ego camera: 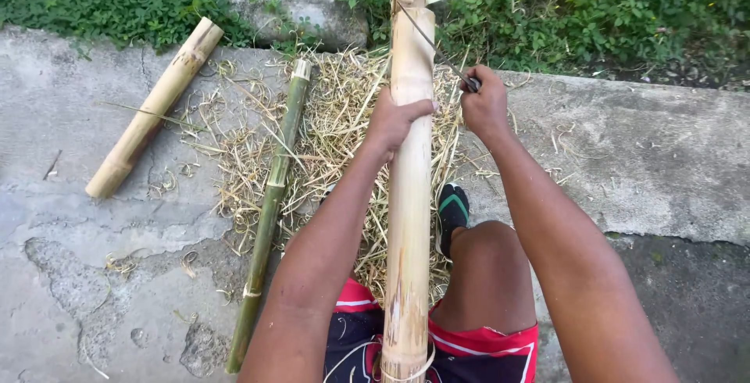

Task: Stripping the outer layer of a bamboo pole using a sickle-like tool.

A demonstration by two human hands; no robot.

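Here we look down on a long pale bamboo pole (pixel 409 195) that runs up the middle of the view, its near end between our knees and its far end reaching toward the far edge of the concrete ground (pixel 648 156). Our left hand (pixel 393 121) is wrapped around the pole from its left side, fingers closed on the stalk. Our right hand (pixel 484 103) sits just beside the pole on its right, fist clamped on the handle of a knife (pixel 437 49), whose thin blade slants up and left to meet the pole near its upper part. A heap of dry shavings (pixel 336 129) lies under and around the pole. Left of it a thin green bamboo stick (pixel 269 211) lies lengthwise on the concrete, and farther left, well apart, a short thick bamboo piece (pixel 152 109) lies at a slant near the far edge. Our right foot wears a dark sandal (pixel 452 209) among the shavings. Beyond the concrete, green plants (pixel 578 8) grow.
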